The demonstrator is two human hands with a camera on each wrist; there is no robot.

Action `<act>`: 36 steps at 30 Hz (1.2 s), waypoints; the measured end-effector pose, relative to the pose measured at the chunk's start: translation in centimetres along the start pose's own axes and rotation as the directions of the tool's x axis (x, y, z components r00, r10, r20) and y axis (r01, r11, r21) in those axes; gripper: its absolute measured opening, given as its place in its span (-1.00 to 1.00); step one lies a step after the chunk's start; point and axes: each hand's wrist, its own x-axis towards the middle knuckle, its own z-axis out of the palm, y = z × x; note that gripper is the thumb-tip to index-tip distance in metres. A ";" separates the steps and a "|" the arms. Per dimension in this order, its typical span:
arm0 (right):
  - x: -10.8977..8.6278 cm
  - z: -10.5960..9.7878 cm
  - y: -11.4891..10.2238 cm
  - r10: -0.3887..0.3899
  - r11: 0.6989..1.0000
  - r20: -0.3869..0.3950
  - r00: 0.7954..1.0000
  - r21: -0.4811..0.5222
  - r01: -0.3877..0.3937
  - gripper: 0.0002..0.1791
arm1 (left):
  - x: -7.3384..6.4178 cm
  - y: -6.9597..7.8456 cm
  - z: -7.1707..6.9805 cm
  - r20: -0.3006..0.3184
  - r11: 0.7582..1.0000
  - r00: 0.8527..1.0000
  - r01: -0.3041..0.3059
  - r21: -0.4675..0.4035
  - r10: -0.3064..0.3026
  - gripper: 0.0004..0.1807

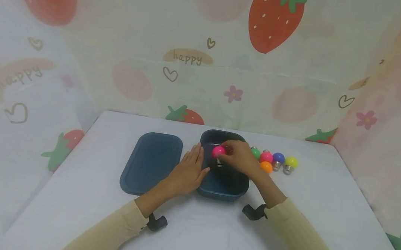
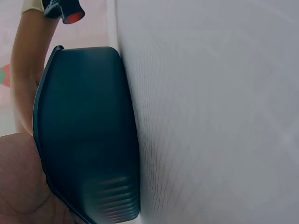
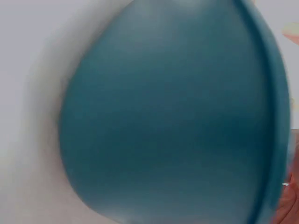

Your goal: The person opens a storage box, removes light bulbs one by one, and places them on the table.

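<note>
My right hand [image 1: 240,155] pinches a pink light bulb [image 1: 218,152] over the inside of a dark blue plastic box [image 1: 222,196], with the bulb's metal screw base pointing down. Against the box's left rim lies my left hand [image 1: 189,172], its fingers straight and side by side. The left wrist view shows the box's outer wall [image 2: 88,126] standing on the white table, with part of the left hand [image 2: 21,182] at its rim. In the right wrist view the box wall [image 3: 173,116] fills most of the picture and hides most of the right hand.
Right of the box lie several coloured bulbs: green [image 1: 255,153], pink [image 1: 266,157], orange [image 1: 266,166], blue [image 1: 278,158] and yellow [image 1: 291,162]. A flat dark blue lid [image 1: 151,164] lies to the left. A strawberry-printed cloth [image 1: 188,87] stands behind the white table [image 1: 202,229].
</note>
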 end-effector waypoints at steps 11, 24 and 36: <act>-2.3 -1.4 -0.1 0.084 0.996 -0.027 0.996 0.018 -0.083 -0.44 | 0.0 -0.3 0.3 -0.004 1.000 1.000 0.006 -0.012 -0.006 -0.18; -5.3 -3.0 0.0 0.141 0.990 -0.045 0.989 0.037 -0.139 -0.42 | -0.1 0.0 0.1 -0.014 1.000 1.000 0.000 -0.017 0.000 -0.19; -7.6 -4.5 0.5 0.151 0.987 -0.074 0.986 0.060 -0.147 -0.44 | 0.1 -0.2 0.3 -0.014 1.000 1.000 -0.010 -0.014 0.010 -0.21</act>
